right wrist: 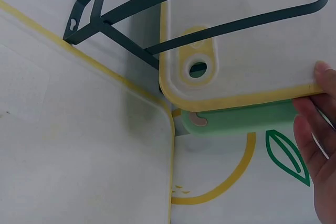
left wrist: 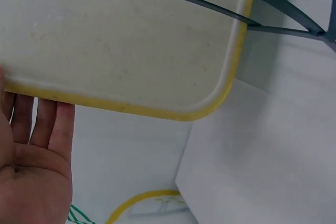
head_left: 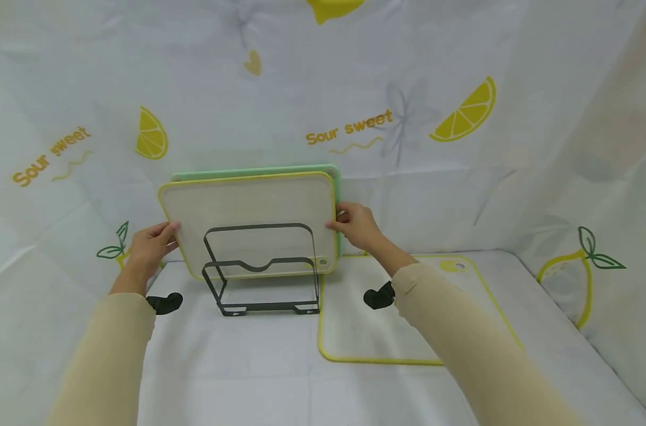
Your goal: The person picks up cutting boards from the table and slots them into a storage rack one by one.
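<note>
A white cutting board with a yellow rim stands on its long edge, held between the two hands. The left hand pinches its left edge, thumb in front and fingers behind, as the left wrist view also shows. At the opposite edge, the right hand grips it the same way. In front of the board's lower part run the bars of a dark metal rack. Behind it a green cutting board shows along the top and right side. An oval hole pierces the held board's lower right corner.
A second yellow-rimmed white board lies flat on the table right of the rack, its edge right at the rack's foot. The right forearm passes over it. A lemon-printed white cloth hangs close behind the boards.
</note>
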`<action>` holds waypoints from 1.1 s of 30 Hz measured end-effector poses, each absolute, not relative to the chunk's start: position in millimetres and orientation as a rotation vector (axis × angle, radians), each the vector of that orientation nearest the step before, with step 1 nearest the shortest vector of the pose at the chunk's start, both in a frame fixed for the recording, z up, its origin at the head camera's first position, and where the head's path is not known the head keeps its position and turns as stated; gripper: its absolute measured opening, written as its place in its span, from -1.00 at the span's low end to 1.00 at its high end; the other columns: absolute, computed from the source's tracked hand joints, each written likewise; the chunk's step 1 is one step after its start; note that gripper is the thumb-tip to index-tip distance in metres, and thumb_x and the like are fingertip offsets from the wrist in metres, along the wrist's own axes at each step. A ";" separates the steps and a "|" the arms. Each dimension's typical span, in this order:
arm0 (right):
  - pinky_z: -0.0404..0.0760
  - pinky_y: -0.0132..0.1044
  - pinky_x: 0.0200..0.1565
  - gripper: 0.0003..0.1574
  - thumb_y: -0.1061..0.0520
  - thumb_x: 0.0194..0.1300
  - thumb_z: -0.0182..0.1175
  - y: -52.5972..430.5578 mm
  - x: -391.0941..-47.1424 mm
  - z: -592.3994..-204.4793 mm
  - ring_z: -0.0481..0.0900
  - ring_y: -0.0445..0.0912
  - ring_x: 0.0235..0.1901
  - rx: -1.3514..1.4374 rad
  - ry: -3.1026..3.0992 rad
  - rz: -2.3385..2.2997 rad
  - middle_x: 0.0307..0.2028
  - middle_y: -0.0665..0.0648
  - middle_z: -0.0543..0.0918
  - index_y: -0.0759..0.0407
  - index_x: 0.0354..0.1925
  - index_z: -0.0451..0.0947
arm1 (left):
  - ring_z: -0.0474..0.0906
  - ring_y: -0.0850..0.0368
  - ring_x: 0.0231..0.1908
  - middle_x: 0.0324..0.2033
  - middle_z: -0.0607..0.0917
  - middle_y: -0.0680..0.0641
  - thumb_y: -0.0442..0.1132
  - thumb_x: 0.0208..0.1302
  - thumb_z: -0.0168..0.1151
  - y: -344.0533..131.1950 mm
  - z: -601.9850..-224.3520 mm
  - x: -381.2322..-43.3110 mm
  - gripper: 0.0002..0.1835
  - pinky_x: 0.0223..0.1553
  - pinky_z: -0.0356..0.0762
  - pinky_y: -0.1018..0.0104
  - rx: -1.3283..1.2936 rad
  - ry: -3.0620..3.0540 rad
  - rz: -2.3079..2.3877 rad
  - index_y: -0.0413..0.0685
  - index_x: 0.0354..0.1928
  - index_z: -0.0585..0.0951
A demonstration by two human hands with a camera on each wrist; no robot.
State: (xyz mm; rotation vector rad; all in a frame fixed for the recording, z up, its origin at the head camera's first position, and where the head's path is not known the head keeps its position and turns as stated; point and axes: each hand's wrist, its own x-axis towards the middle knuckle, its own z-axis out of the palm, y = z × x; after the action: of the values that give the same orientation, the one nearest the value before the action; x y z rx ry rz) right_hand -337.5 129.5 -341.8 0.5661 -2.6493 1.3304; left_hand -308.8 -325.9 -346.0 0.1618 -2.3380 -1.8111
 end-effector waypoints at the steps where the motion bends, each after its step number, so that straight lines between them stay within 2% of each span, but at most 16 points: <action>1: 0.69 -0.28 -0.30 -0.68 0.09 0.36 0.35 130.0 -337.2 -341.7 0.77 0.15 -0.18 0.568 -2.658 1.325 -0.11 0.31 0.79 0.25 -0.03 0.59 | 0.60 0.63 -0.33 -0.38 0.61 0.48 0.06 0.47 0.15 -326.5 -346.2 -308.9 -0.20 -0.19 0.64 0.65 0.156 -2.346 -1.808 -0.44 0.46 0.24; 3: 0.74 -0.16 -0.18 -0.62 0.06 0.36 0.35 132.4 -335.3 -341.5 0.77 0.12 -0.10 0.574 -2.686 1.295 -0.07 0.29 0.78 0.23 0.04 0.58 | 0.59 0.61 -0.27 -0.25 0.65 0.34 0.14 0.50 0.06 -327.1 -345.1 -308.1 -0.19 -0.12 0.64 0.63 0.169 -2.412 -1.744 -0.39 0.48 0.23; 5: 0.74 -0.06 -0.05 -0.53 0.04 0.36 0.35 137.8 -330.4 -340.8 0.75 0.11 -0.03 0.590 -2.717 1.248 -0.02 0.28 0.77 0.22 0.14 0.56 | 0.63 0.49 -0.14 -0.03 0.69 0.06 0.22 0.51 -0.04 -326.3 -344.0 -305.8 -0.17 -0.01 0.64 0.57 0.169 -2.502 -1.652 -0.34 0.49 0.23; 7: 0.70 0.00 0.04 -0.45 0.01 0.36 0.35 144.4 -324.6 -339.3 0.73 0.12 0.03 0.617 -2.745 1.185 0.03 0.27 0.74 0.21 0.21 0.52 | 0.65 0.24 0.06 0.21 0.60 -0.19 0.26 0.50 -0.08 -325.2 -342.3 -302.5 -0.16 0.13 0.63 0.41 0.155 -2.573 -1.562 -0.30 0.50 0.24; 9: 0.67 0.03 0.11 -0.39 0.00 0.36 0.35 151.8 -317.4 -336.1 0.71 0.14 0.07 0.654 -2.774 1.096 0.08 0.28 0.72 0.21 0.26 0.48 | 0.55 -0.05 0.25 0.35 0.46 -0.34 0.30 0.50 -0.12 -322.0 -339.4 -297.1 -0.15 0.26 0.59 0.19 0.141 -2.653 -1.396 -0.27 0.50 0.26; 11: 0.66 0.04 0.12 -0.36 -0.01 0.35 0.36 159.5 -309.4 -332.4 0.70 0.14 0.07 0.703 -2.789 0.998 0.11 0.28 0.70 0.21 0.28 0.47 | 0.42 -0.29 0.35 0.36 0.45 -0.41 0.29 0.52 -0.12 -315.7 -335.3 -289.6 -0.17 0.31 0.51 -0.07 0.120 -2.709 -1.197 -0.30 0.48 0.28; 14: 0.65 0.03 0.10 -0.38 -0.01 0.32 0.38 171.3 -294.9 -326.3 0.70 0.12 0.06 0.777 -2.779 0.873 0.11 0.26 0.70 0.20 0.25 0.51 | 0.37 -0.44 0.33 0.31 0.45 -0.47 0.20 0.56 -0.07 -301.5 -328.5 -275.0 -0.23 0.27 0.42 -0.29 0.102 -2.714 -0.929 -0.36 0.44 0.30; 18: 0.66 0.01 0.05 -0.41 -0.02 0.28 0.41 185.5 -274.5 -320.5 0.70 0.08 0.03 0.823 -2.734 0.805 0.07 0.19 0.72 0.14 0.21 0.56 | 0.37 -0.45 0.28 0.29 0.44 -0.50 0.08 0.58 -0.03 -280.8 -321.4 -253.7 -0.31 0.23 0.40 -0.34 0.073 -2.621 -0.775 -0.40 0.42 0.29; 22: 0.68 -0.03 0.03 -0.39 -0.04 0.26 0.43 202.3 -256.2 -321.1 0.69 0.07 0.03 0.831 -2.698 0.723 0.07 0.14 0.72 0.13 0.21 0.57 | 0.44 -0.41 0.10 0.19 0.50 -0.48 -0.04 0.57 0.05 -262.6 -321.9 -236.4 -0.47 0.13 0.41 -0.33 -0.099 -2.501 -0.624 -0.36 0.31 0.44; 25: 0.70 -0.04 0.02 -0.39 -0.04 0.25 0.44 217.3 -244.3 -325.2 0.69 0.04 0.03 0.809 -2.680 0.665 0.10 0.12 0.72 0.13 0.20 0.58 | 0.49 -0.36 0.04 0.11 0.57 -0.42 -0.16 0.47 0.21 -248.7 -325.0 -222.4 -0.59 0.09 0.45 -0.30 -0.271 -2.419 -0.505 -0.31 0.19 0.54; 27: 0.69 -0.03 0.01 -0.39 -0.04 0.25 0.44 229.2 -236.8 -329.5 0.68 0.04 0.04 0.773 -2.680 0.655 0.10 0.11 0.72 0.13 0.20 0.58 | 0.52 -0.36 0.07 0.07 0.61 -0.38 -0.23 0.36 0.33 -238.2 -327.1 -213.7 -0.59 0.07 0.50 -0.28 -0.373 -2.375 -0.452 -0.30 0.16 0.57; 30: 0.69 0.00 0.01 -0.38 -0.04 0.25 0.44 247.4 -225.2 -337.6 0.67 0.06 0.06 0.699 -2.684 0.665 0.11 0.10 0.71 0.11 0.21 0.58 | 0.59 -0.29 0.01 0.06 0.64 -0.29 -0.26 0.25 0.42 -222.1 -331.6 -203.7 -0.55 -0.06 0.61 -0.16 -0.483 -2.338 -0.402 -0.25 0.15 0.58; 33: 0.68 0.04 0.02 -0.32 -0.04 0.24 0.45 265.1 -213.4 -348.8 0.66 0.10 0.07 0.625 -2.671 0.695 0.14 0.14 0.69 0.12 0.26 0.53 | 0.61 -0.08 -0.26 0.05 0.66 -0.22 -0.26 0.20 0.46 -205.8 -340.5 -197.1 -0.53 -0.31 0.63 0.06 -0.564 -2.311 -0.396 -0.20 0.14 0.60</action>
State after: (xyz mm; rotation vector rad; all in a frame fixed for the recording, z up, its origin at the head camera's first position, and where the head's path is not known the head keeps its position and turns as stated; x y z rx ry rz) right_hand -213.4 265.1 -348.8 0.6246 -2.6706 0.6952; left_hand -197.1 -205.8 -340.5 -0.5637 -2.3111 -0.3958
